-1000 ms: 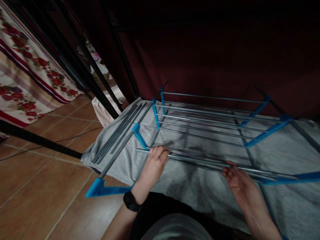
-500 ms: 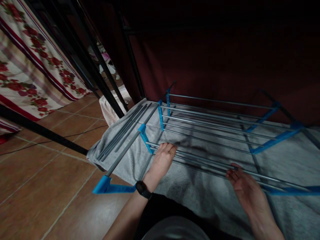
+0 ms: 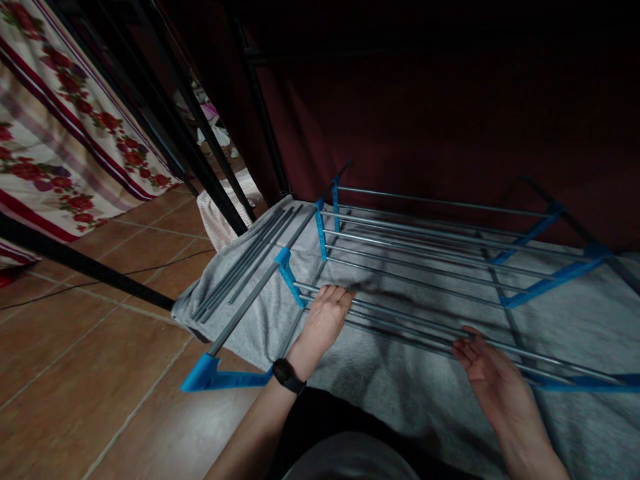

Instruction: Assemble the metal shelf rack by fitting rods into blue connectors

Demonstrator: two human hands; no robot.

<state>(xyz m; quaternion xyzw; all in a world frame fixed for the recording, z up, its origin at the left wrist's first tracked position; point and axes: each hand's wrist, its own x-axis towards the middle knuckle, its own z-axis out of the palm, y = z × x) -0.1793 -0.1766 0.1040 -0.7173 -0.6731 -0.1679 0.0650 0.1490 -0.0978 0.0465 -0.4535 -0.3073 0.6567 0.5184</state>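
A rack of grey metal tubes and blue plastic brackets lies on its side on a grey blanket point(image 3: 360, 380). My left hand point(image 3: 327, 320), with a black watch on its wrist, is closed over the front metal tubes point(image 3: 410, 318), close to a left blue bracket point(image 3: 290, 279). Farther right along these tubes, my right hand point(image 3: 493, 373) is turned palm up. Its fingers curl around the tube from below, and their grip is partly hidden. More tubes point(image 3: 425, 237) span the rack's far side, running to the right blue brackets point(image 3: 575, 272).
Several loose grey tubes point(image 3: 240, 263) lie on the blanket at left. A blue corner piece point(image 3: 200, 373) juts over the tiled floor point(image 3: 135, 353). A black metal frame point(image 3: 90, 263) and a floral curtain point(image 3: 65, 133) stand left. Dark red cloth point(image 3: 400, 133) hangs behind the rack.
Both hands keep their places on the tubes. The rack's left blue corner piece has shifted very slightly left and down in view.
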